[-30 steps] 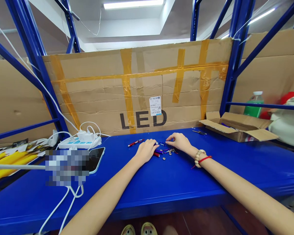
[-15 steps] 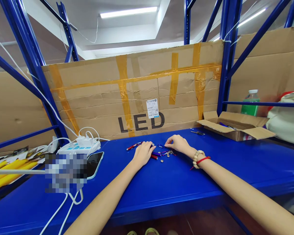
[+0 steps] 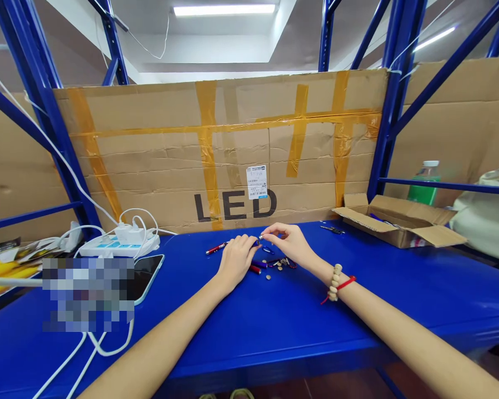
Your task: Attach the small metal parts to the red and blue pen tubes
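My left hand rests low on the blue shelf with its fingers curled around a slim dark-blue tube, mostly hidden by the fingers. At that tube's end, the thumb and fingertips of my right hand pinch something small and shiny, too tiny to name. Beneath my left thumb lie a blue tube and a red tube. Small round silvery discs, like button cells, are scattered beside them. A small blue clip-like piece lies under my right fingers. Left of my left hand is a red metallic pen-like tube.
A phone and a white power strip with cables occupy the left. At the back right are a bunch of keys and an open cardboard box. A cardboard wall marked LED closes the back.
My right hand has moved left, from above the small parts to the end of the tube in my left hand. My left hand stays around the tube; the view has shifted slightly.
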`<state>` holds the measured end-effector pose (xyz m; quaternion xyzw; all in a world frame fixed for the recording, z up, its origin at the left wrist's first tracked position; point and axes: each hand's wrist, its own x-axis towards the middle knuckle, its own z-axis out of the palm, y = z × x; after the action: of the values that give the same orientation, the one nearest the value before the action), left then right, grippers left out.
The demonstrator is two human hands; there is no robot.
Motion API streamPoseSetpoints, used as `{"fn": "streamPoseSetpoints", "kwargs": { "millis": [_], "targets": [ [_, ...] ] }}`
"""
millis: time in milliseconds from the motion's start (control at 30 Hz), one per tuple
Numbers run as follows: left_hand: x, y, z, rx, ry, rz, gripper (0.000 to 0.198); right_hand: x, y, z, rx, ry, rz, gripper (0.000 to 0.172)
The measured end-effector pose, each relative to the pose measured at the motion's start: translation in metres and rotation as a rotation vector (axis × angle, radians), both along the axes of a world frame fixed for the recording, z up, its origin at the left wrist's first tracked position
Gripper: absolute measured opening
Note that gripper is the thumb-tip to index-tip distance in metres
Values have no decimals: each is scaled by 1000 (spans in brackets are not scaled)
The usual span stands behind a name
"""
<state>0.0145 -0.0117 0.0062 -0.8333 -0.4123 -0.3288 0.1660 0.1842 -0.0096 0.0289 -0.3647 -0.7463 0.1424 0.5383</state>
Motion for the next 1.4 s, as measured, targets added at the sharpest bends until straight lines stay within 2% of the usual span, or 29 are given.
{"fn": "streamPoseSetpoints", "kwargs": {
  "millis": [167, 367, 567, 700, 800, 900, 967, 1233, 1400],
  "targets": [
    [0, 0, -1, -33, 12, 38, 25, 1, 2, -4, -19, -56, 35, 20],
    [1, -1, -1, -75, 33, -7, 25, 6, 6, -5, -94, -104, 60, 22],
    [0, 1, -5, -63, 37, -133, 29, 11, 9, -7, -215, -97, 49, 28],
    [-2, 1, -5, -92, 66, -202, 32, 15, 7, -7, -274, -188, 125, 29],
    [-2, 2, -5, -126, 60, -233, 32, 16, 4, -6, -192, -305, 188, 31],
    [-3, 4, -6, -137, 40, -244, 31, 15, 2, -5, -76, -431, 163, 35],
    [-3, 4, -6, -131, 26, -247, 30, 13, 0, -6, -73, -464, 135, 37],
    [-2, 4, -6, -134, 0, -253, 27, 7, 3, -12, -213, -343, 170, 47],
    [0, 4, -5, -261, -119, -253, 24, 6, 9, -16, -243, -324, 81, 51]
  ]
}}
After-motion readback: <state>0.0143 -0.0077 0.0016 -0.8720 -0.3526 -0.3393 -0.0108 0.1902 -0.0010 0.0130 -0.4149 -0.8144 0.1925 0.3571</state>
